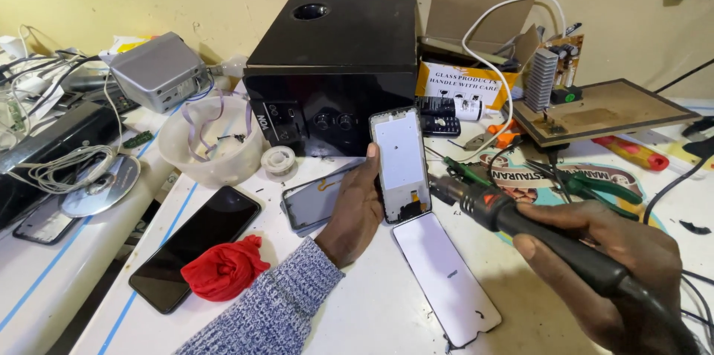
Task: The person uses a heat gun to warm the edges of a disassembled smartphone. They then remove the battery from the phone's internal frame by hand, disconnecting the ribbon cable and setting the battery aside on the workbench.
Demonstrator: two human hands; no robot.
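- White-backed phone frame [400,165] was held upright at the bench's centre, gripped along its edge by the left hand [355,210].
- Black hot-air tool [520,232] was clasped in the right hand [617,266], its nozzle at the frame's 3 o'clock.
- A detached white panel [446,277] lay at 6 o'clock.
- A red cloth [223,267] and dark phone [195,245] lay at 8 o'clock.
- A black box [335,65] stood at 12 o'clock.

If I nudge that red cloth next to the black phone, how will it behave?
The red cloth lies bunched in soft folds, so it is probably floppy and light. It would likely slide or crumple rather than roll. It touches the black phone, which might shift slightly.
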